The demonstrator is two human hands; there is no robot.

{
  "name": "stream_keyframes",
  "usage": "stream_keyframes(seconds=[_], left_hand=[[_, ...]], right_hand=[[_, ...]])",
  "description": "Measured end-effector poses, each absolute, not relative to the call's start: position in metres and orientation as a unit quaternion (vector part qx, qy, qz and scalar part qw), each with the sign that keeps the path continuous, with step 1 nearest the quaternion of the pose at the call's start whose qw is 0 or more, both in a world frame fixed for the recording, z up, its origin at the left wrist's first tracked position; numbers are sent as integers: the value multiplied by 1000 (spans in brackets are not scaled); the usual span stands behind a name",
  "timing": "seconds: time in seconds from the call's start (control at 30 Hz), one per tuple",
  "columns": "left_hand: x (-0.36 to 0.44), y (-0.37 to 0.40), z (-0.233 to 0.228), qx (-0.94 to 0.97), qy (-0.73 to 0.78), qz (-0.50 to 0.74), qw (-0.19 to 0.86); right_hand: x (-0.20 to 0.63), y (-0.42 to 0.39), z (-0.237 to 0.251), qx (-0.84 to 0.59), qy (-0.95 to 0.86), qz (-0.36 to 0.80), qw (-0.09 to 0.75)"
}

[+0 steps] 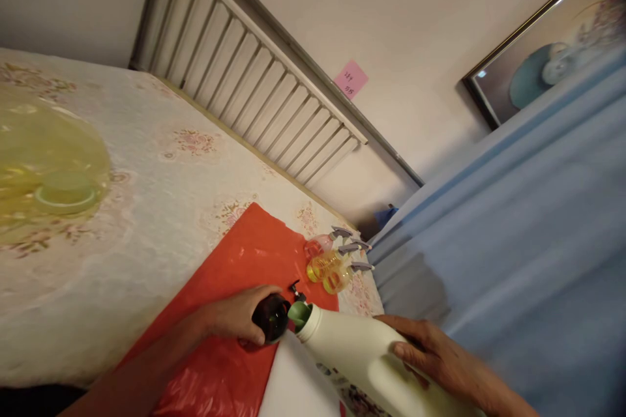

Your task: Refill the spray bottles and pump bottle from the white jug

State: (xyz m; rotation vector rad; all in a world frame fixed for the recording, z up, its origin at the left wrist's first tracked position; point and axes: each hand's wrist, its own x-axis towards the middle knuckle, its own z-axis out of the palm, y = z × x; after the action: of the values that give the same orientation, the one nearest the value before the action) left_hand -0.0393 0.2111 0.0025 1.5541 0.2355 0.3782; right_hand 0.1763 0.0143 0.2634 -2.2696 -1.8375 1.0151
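While a yellow-tinted plastic lid (49, 169) is sitting far off to the left on the flowered tablecloth (147, 208), the left hand (235, 316) is wrapping closed around a small dark bottle (271, 318), steadying it on the red plastic sheet (235, 260) spread over the counter. Beside it, the right hand (440, 358) is gripping the body of a big white jug (357, 355), tipped so its green spout is meeting the bottle's mouth. Pouring seems to be just underway; how full the bottle is, I cannot tell. Three small spray bottles (332, 264) are lying behind, apparently still waiting.
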Motion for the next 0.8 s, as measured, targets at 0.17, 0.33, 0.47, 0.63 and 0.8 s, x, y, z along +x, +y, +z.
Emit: stream_keyframes(seconds=[0.17,0.33,0.47,0.63,0.8], left_hand=[[-39,211,4,703,113,166,682],[-39,210,4,689,113,160,697],[-42,210,8,696,132,166,686],[-44,209,13,694,133,165,688],[-42,209,10,690,132,164,693]], right_hand=[[176,17,266,-727,-604,326,17],[175,19,266,-730,-596,334,21],[173,20,267,-729,-596,337,17],[173,21,269,-730,-594,336,18],[172,23,269,-729,-594,339,14]])
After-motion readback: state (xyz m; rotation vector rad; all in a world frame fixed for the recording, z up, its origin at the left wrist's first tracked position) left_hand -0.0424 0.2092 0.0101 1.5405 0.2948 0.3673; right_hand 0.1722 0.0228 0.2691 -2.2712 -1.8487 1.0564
